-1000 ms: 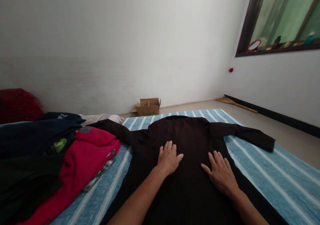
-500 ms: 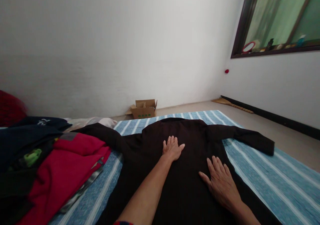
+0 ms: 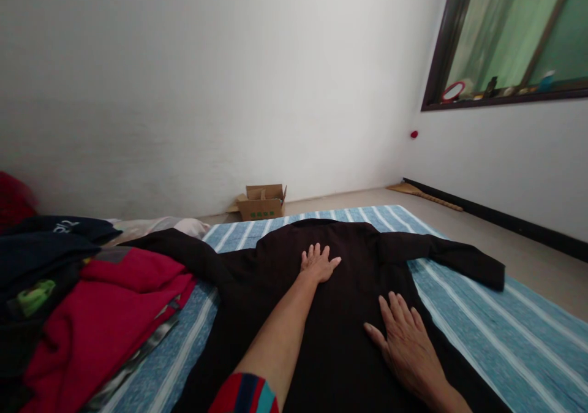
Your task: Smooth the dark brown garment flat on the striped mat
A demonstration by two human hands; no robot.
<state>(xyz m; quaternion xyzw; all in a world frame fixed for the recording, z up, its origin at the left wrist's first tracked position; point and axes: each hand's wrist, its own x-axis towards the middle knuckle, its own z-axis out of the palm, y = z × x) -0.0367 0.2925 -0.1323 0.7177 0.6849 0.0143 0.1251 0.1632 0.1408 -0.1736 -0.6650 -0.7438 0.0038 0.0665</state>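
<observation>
A black long-sleeved garment [image 3: 340, 333] lies spread out on a blue and white striped bed cover [image 3: 487, 333]. One sleeve reaches out to the right; the other runs left to a heap of clothes. My left hand [image 3: 320, 263] rests flat on the upper middle of the garment, fingers spread. Lower and to the right, my right hand [image 3: 407, 342] lies palm down on the cloth with its thumb held apart. Neither hand grips anything. The near end of the garment runs out of view at the bottom.
Clothes are heaped at the left, with a red garment [image 3: 110, 309] and a dark blue one [image 3: 46, 253]. Beyond the bed, a cardboard box [image 3: 261, 203] stands by the wall. A broom [image 3: 422, 195] lies on the floor at right, below a window [image 3: 509, 39].
My left hand has slid slightly further up the garment, its fingers spread wider, and more of my striped sleeve shows. My right hand is almost where it was. The view has shifted a little.
</observation>
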